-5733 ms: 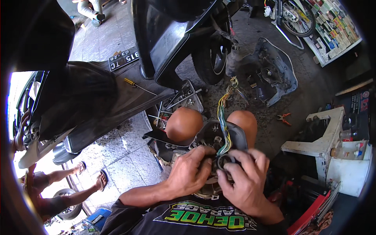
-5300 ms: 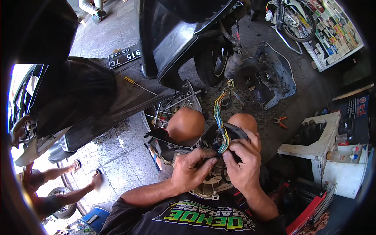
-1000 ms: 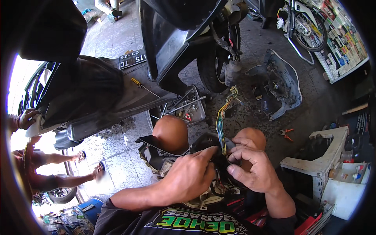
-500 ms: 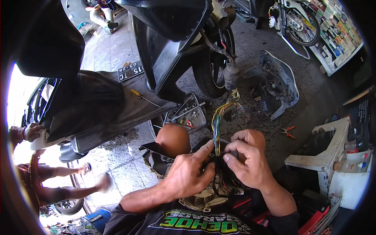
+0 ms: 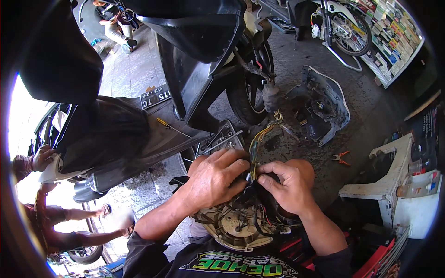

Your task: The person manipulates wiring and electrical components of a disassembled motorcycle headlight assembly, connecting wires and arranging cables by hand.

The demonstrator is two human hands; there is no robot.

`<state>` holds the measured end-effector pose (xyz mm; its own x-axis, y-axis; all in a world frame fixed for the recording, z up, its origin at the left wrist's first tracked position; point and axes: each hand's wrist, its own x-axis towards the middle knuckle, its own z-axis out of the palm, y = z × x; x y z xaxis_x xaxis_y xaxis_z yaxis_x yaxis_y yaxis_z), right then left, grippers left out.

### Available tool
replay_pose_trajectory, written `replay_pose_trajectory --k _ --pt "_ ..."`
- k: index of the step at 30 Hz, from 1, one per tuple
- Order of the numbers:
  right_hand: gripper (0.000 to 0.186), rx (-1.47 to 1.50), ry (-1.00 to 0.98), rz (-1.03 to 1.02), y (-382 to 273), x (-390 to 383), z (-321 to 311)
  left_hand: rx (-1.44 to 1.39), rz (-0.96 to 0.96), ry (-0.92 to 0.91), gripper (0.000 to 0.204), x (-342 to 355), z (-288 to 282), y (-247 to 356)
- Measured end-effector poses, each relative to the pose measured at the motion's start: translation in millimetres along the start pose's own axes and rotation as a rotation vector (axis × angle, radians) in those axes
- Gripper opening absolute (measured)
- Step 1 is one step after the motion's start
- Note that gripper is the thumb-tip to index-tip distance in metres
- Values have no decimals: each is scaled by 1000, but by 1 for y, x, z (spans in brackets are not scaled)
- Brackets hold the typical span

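Observation:
A bundle of coloured wires (image 5: 263,134) runs down between my hands into dark connectors and cabling (image 5: 245,198). My left hand (image 5: 215,178) is curled round the bundle from the left, its fingertips partly hidden. My right hand (image 5: 289,187) pinches the bundle near a small pale connector, with thumb and forefinger close together. Below my hands a cream plastic housing (image 5: 236,224), with black leads and a thin red wire across it, rests in my lap. My bare knees show behind both hands.
A dark scooter (image 5: 199,92) stands ahead, a screwdriver (image 5: 174,127) and tool tray (image 5: 229,139) beside it. Right are a removed panel (image 5: 324,109), orange pliers (image 5: 342,158), a white stool (image 5: 380,192) and a bicycle (image 5: 347,32). Other people are at left (image 5: 79,236) and top (image 5: 116,30).
My left hand has moved up and forward, its fingers now curled higher over the bundle. More of the cream housing is uncovered below it. My right hand stays at the wires.

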<state>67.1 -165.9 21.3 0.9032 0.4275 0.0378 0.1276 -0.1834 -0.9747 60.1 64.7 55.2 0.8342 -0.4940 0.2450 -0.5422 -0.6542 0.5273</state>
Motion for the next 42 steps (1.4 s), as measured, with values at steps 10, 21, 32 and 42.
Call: replay_pose_trajectory --k 10,21,32,42 --pt "38 -328 65 -26 -18 -14 6 39 -52 225 41 -10 21 14" --pt "43 -55 153 -15 -27 -13 30 -47 -331 365 20 -10 42 19" --pt "46 -13 19 58 -37 -9 25 -152 -468 400 8 -14 35 25" --pt "45 -98 47 144 -41 -14 23 -663 -573 391 17 -9 24 46"
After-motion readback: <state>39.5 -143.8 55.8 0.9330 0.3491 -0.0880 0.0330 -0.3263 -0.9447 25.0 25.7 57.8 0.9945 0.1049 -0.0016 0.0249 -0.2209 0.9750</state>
